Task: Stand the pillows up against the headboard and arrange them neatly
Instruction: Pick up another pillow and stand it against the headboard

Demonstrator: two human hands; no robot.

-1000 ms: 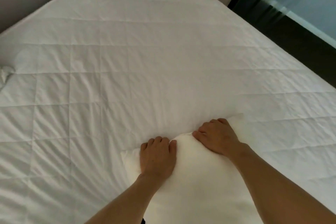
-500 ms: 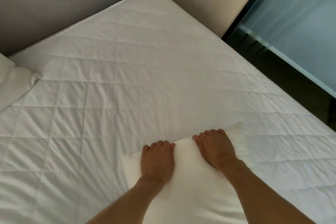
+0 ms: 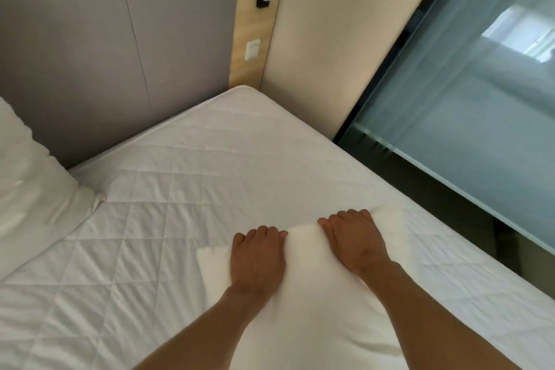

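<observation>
A white quilted mattress fills the view, butted against a grey padded headboard. One white pillow leans at the headboard on the left. A second pillow lies nearest the person, its far edge clutched by the left hand and right hand, fingers curled over it.

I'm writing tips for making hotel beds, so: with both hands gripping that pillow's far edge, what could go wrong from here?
1. The pillow lies far from the grey headboard; carried by one edge, it may sag and land slumped, not upright.
2. The left hand and right hand bunch the fabric, so creases may stay.
3. The other pillow leans at the left edge; pushing this one in beside it could tip it.
</observation>
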